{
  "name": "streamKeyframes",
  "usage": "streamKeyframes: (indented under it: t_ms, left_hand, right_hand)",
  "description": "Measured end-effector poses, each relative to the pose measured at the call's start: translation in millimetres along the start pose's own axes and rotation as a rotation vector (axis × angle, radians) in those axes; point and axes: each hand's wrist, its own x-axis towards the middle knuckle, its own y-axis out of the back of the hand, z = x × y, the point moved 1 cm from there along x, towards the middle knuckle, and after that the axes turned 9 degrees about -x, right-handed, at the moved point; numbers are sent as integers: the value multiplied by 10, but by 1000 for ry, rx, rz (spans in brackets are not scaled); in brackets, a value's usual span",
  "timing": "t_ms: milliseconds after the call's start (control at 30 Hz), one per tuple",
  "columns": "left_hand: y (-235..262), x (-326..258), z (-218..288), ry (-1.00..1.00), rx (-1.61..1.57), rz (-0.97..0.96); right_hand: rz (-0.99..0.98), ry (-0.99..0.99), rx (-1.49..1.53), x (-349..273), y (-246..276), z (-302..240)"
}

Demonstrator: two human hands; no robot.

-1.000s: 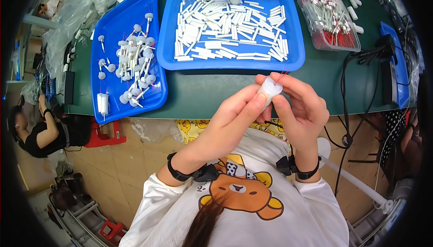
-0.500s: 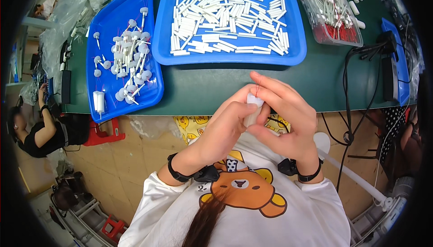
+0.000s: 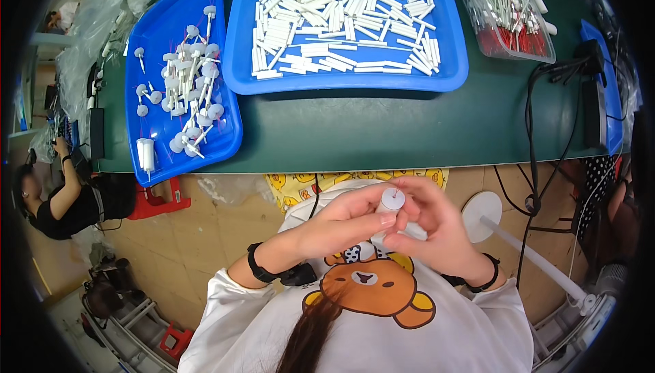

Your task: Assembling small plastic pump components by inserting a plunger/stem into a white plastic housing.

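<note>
Dark green table (image 3: 382,127) beyond left hand (image 3: 348,223) and right hand (image 3: 442,226), both closed around white flat-ended cylinder (image 3: 390,201), wide blue plastic tray (image 3: 351,85) of slim white rods (image 3: 310,15) farther ahead.

White cylinder (image 3: 392,199) partly hidden by fingers (image 3: 372,224), large blue tray (image 3: 348,85) cut off at top

Downward fisheye view from head onto hands (image 3: 440,231)
</note>
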Motion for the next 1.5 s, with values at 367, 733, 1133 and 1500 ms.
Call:
streamKeyframes:
  t_ms: [367,733,1133,1500]
  left_hand:
    - [187,101,-238,21,-87,120]
    - [40,102,-76,83,2,238]
    - [-202,220,-322,-154,-118,518]
    - [-22,122,-252,-81,-39,338]
  right_hand:
    - [114,-163,262,138,-300,384]
    - [203,-208,478,219,-408,312]
    - [-65,-479,398,324,-39,175]
    - [37,-319,362,261,-232,242]
